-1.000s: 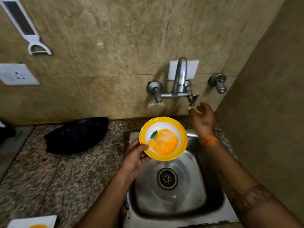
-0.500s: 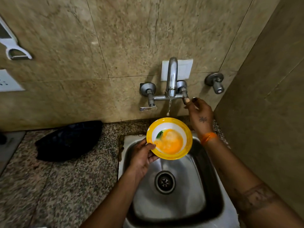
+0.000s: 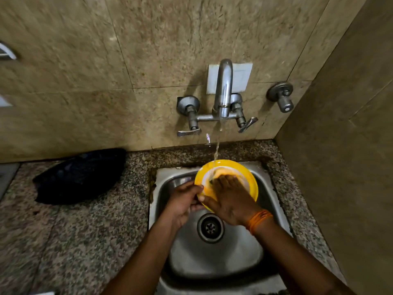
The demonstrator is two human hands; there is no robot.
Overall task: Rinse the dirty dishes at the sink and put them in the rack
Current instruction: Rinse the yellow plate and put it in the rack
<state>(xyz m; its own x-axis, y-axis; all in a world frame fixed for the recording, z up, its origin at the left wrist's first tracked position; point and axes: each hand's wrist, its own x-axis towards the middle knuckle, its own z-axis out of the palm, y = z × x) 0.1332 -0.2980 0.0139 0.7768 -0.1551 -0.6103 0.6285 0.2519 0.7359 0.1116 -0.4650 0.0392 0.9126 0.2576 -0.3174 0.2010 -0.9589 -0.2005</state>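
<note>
A yellow-rimmed plate [image 3: 247,174] with a white centre and orange residue is held over the steel sink [image 3: 221,258], under the water stream from the tap [image 3: 222,96]. My left hand [image 3: 185,201] grips the plate's left rim. My right hand [image 3: 230,199] lies flat on the plate's face with straight fingers, covering much of the residue. An orange thread band sits on my right wrist.
A dark cloth bundle [image 3: 80,175] lies on the speckled granite counter [image 3: 74,241] left of the sink. Tap levers [image 3: 247,124] stick out from the tiled wall. A side wall stands close on the right. The drain [image 3: 210,227] is in the sink's middle.
My right hand left the tap lever and came down onto the plate's face. Water now runs harder onto the plate, which sits lower over the sink. The camera moved closer.
</note>
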